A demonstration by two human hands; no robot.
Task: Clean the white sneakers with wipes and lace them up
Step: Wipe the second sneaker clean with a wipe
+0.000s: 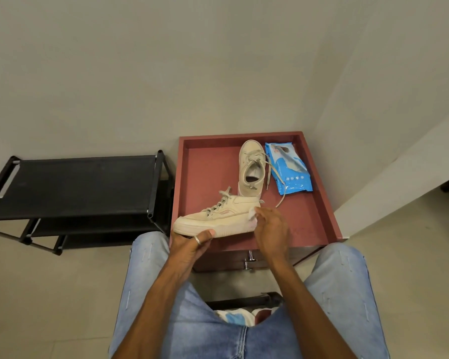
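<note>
Two grips met on one sneaker (218, 216) at the tabletop's (210, 172) near edge. The left grip (189, 244) curled under its sole; the right grip (271, 226) clutched a wipe (252, 215) against its heel. Farther off lay the second sneaker (250, 172), with the pack (289, 169) just right of it.

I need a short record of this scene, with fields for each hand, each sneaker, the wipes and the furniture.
left hand: grips the held sneaker by its sole, near the toe
right hand: holds a wipe against the heel of that sneaker
second sneaker: lies on the red table, laces loose, one trailing over the wipes pack
wipes pack: blue, on the table, right of the second sneaker
shoe rack: black, left of the table
</note>
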